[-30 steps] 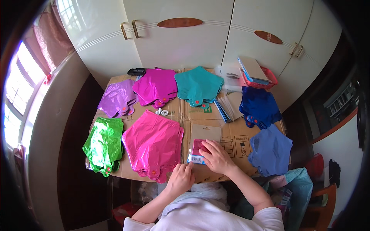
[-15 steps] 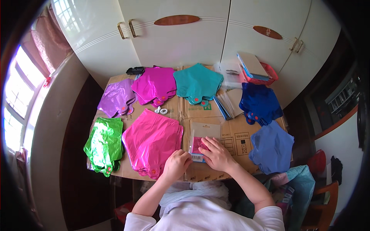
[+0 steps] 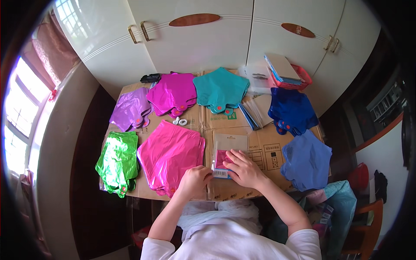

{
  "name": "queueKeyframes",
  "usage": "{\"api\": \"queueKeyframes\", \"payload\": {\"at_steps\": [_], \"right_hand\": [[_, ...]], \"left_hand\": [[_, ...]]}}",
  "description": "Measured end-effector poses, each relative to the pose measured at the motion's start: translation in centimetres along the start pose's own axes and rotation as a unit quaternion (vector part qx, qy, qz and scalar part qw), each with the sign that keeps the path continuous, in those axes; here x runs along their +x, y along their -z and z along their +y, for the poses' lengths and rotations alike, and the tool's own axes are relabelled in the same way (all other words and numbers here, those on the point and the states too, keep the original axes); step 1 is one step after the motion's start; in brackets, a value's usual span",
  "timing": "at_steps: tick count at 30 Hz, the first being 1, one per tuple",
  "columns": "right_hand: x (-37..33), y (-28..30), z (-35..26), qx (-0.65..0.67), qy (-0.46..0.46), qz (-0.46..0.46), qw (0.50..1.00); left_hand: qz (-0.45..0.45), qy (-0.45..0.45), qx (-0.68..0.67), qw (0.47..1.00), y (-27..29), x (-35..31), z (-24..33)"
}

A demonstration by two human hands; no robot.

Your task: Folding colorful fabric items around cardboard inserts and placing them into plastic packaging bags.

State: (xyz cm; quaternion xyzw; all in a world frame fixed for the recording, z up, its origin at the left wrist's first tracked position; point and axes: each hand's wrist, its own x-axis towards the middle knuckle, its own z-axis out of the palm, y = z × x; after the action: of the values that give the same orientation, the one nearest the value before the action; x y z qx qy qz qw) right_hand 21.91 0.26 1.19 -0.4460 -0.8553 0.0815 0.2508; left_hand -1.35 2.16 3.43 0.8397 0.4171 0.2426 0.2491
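A flat clear packet (image 3: 232, 142) with a hang hole at its top lies before me on the cardboard. Inside it is folded pink foil, above a white and blue label strip. My right hand (image 3: 248, 170) rests on the packet's right side, fingers stretched out and a little apart. By its lower left corner, my left hand (image 3: 196, 180) is closed with curled fingers; whatever they pinch is hidden. Just left of the packet is a stack of bright pink foil balloons (image 3: 171, 154), its lower right edge beside my left hand.
Around lie foil stacks: green (image 3: 118, 160), lilac (image 3: 130, 110), magenta (image 3: 172, 93), teal (image 3: 222, 89), dark blue (image 3: 292, 110) and pale blue (image 3: 307, 160). A row of packing cards (image 3: 258, 113) sits right of centre. Behind it stands a red basket (image 3: 305, 76). White cabinets (image 3: 199, 47) border the back.
The view has shifted slightly. My right fingers have eased back a little, so more of the pink foil shows. My left hand stays closed near the packet's corner.
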Motion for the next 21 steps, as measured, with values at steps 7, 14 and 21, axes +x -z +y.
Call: {"api": "queueKeyframes", "payload": {"at_steps": [7,14,21], "right_hand": [[0.0,-0.1,0.0,0.003,0.007,0.015,1.0],[-0.2,0.3,1.0,0.0,0.022,-0.019,1.0],[-0.5,0.3,1.8,0.011,0.007,-0.069,0.998]], "left_hand": [[-0.029,-0.096,0.208,0.973,-0.8,-1.5,0.9],[0.0,-0.137,0.182,0.974,-1.7,-2.6,3.4],[0.015,-0.152,0.091,0.984,-6.4,-1.1,4.7]]}}
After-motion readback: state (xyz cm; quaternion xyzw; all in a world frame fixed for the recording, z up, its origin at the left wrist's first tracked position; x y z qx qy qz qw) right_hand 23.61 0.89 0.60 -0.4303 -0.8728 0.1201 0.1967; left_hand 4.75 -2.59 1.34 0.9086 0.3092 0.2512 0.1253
